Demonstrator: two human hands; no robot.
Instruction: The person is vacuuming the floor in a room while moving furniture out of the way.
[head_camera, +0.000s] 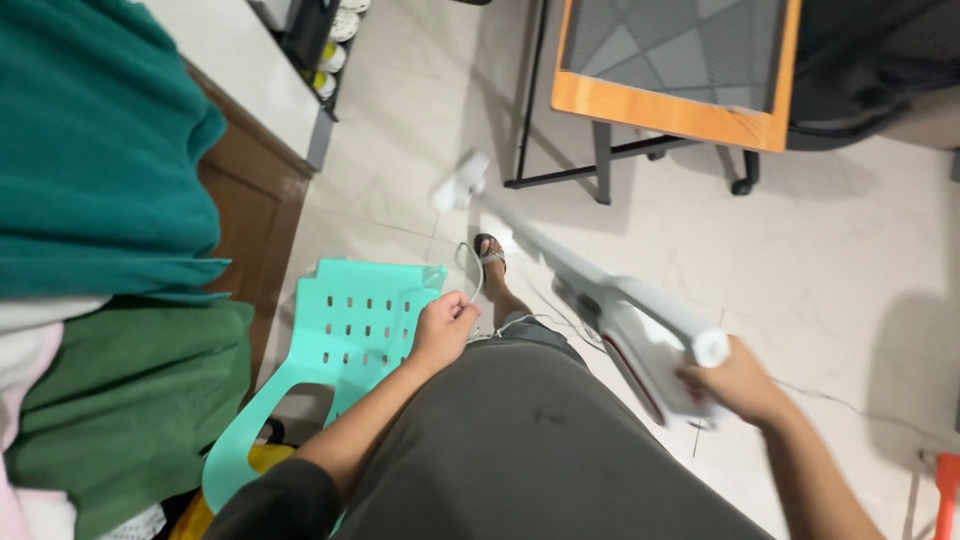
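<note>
Grey skirt cloth (530, 440) fills the bottom of the view, above pale glossy floor tiles (830, 250). An orange-framed table (670, 110) stands ahead, a turquoise plastic chair (350, 330) beside a wooden cabinet (250, 210) on the left. A white stick vacuum (640, 325), blurred, slants from its floor head near the table leg up to the right hand (735, 385), whose fingers are wrapped around its handle end. The left hand (442, 328) is curled closed on the thin white cord (478, 280), just beside the chair.
</note>
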